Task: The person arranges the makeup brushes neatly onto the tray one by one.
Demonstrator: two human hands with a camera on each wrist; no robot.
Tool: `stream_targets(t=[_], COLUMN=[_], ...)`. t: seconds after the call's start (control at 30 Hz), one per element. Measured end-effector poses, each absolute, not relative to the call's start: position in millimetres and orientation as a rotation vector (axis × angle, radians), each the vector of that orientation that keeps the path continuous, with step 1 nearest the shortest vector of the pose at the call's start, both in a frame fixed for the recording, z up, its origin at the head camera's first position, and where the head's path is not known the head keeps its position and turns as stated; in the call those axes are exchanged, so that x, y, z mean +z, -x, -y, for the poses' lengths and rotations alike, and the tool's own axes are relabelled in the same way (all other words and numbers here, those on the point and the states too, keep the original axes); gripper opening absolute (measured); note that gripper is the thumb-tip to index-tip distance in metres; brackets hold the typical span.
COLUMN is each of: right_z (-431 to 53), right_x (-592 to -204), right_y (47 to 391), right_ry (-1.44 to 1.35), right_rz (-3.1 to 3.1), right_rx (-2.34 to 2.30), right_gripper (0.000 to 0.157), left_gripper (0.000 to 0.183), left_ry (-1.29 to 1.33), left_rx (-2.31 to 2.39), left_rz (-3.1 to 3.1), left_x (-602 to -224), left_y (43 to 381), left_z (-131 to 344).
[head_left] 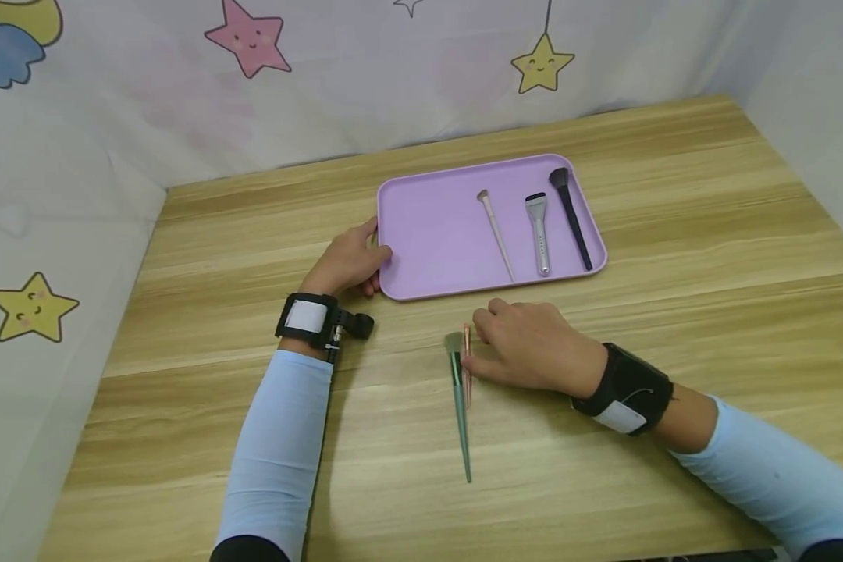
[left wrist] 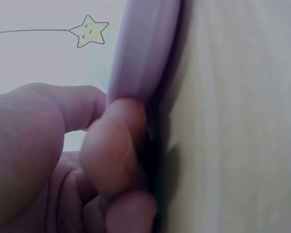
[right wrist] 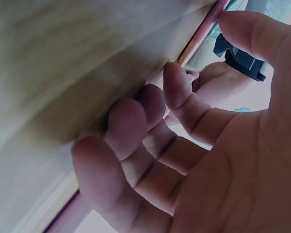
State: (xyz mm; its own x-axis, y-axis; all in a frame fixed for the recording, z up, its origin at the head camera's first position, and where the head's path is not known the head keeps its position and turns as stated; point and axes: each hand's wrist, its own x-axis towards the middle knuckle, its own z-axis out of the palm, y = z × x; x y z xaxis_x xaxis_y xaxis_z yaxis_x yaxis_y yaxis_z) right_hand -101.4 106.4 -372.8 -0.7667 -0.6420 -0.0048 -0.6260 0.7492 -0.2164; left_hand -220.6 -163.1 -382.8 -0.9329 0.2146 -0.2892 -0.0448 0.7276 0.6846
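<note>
A light purple tray (head_left: 428,234) lies on the wooden table. My left hand (head_left: 347,261) grips its left edge, thumb over the rim and fingers against the outer side; the left wrist view shows the fingertips at the tray's wall (left wrist: 140,53). In front of the tray, a slim pink makeup brush (head_left: 467,367) lies beside a green makeup brush (head_left: 458,394). My right hand (head_left: 534,347) is just right of the pink brush, palm down. In the right wrist view its thumb (right wrist: 247,31) meets the pink handle (right wrist: 201,34), while the fingers, slightly bent, stay apart from the thumb.
On the tray's right half lie a thin pale brush (head_left: 495,234), a flat silver-grey brush (head_left: 539,234) and a black brush (head_left: 572,218), side by side. A white cloth (head_left: 365,86) printed with stars hangs behind the table (head_left: 239,234).
</note>
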Motion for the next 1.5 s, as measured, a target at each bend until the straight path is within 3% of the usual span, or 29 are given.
stream_targets(t=[0.13, 0.5, 1.23, 1.5], right_z=[-106.0, -108.3, -109.2, -109.2], right_x=[-374.7, -375.6, -374.3, -371.8], right_y=[101.0, 103.1, 103.7, 103.5], right_ry=[1.065, 1.122, 1.139, 1.099], right_rz=[-2.905, -2.887, -2.850, -2.817], right_rx=[-0.343, -0.365, -0.439, -0.407], right_gripper=[0.023, 0.016, 0.029, 0.026], left_gripper=[0.067, 0.068, 0.068, 0.068], left_ry=[-0.127, -0.134, -0.138, -0.143], left_rx=[1.040, 1.056, 1.046, 1.047], left_rz=[-2.579, -2.579, -2.576, -2.580], left_x=[-383.7, -385.1, -385.4, -384.8], left_y=[220.5, 221.3, 222.4, 222.4], left_z=[164.0, 164.5, 164.6, 164.7])
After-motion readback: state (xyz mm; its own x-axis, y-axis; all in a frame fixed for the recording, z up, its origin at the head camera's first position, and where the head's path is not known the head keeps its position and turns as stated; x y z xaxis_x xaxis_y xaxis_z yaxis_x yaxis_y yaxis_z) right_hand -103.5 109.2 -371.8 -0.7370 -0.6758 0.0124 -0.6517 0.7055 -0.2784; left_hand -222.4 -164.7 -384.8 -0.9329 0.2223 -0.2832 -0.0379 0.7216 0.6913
